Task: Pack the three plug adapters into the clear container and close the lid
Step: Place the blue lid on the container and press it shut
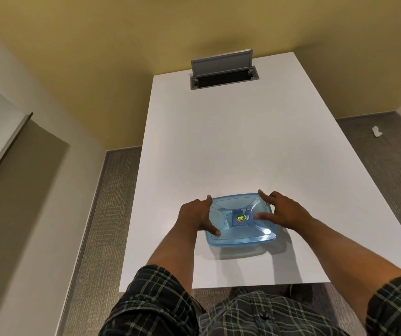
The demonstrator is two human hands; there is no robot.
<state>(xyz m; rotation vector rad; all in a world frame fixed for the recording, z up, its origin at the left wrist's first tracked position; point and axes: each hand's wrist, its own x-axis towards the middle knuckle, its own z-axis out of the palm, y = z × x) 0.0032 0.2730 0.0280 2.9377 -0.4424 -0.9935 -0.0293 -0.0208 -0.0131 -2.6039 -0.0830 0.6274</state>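
Nearest the camera, two forearms in rolled plaid sleeves (151,297) reach forward over the near edge of a white table (218,146). Below the table edge the same plaid shirt shows, and grey carpet lies to either side.

Both hands rest on a clear container with a blue-tinted lid (228,235), which sits on the table near its front edge, roughly centred between the arms. The lid lies flat on top of the container, and a small round green sticker (241,218) sits at the middle of it. The left hand (198,215) is spread wide over the left side of the lid: its thumb presses near the front left corner and a fingertip reaches the far left corner. The right hand (283,213) is spread flat in the same way over the right side, one finger at the far right corner and another lying inward toward the sticker. Neither hand is closed around anything; both lie flat with fingers splayed on the lid.

The plug adapters cannot be made out with any certainty; the tinted lid and the hands hide the inside of the container, apart from a darker patch under the sticker that may be one of them.

Farther along, the table top is bare up to a grey cable hatch (223,77) set near the far edge, its flap (221,63) tilted up. Beyond stands a yellow wall (146,32), and off to the right a scrap of white paper (376,131) lies on the carpet.
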